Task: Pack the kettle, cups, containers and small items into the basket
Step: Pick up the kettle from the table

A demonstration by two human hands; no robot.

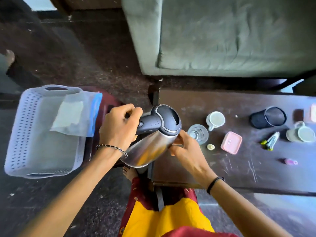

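A steel kettle [150, 147] with a black lid and handle hangs tilted in the air between the basket and the table. My left hand [119, 127] grips its black handle. My right hand [184, 149] holds the steel body near the spout. The pale lilac perforated basket [22, 127] sits at the left on a dark red stool, with a clear zip bag [75, 115] lying across its far right corner. On the dark table [239, 168] stand a white cup [215, 119], a glass [198, 133], a pink container [231, 142], a black mesh holder [268, 118] on its side and another mug [303, 134].
Small items lie on the table: a round cream piece [210, 147], clips [270, 142], a purple piece [290, 162], a pink box [311, 113] at the right edge. A grey-green sofa [222, 40] stands behind the table. Dark speckled floor surrounds the stool.
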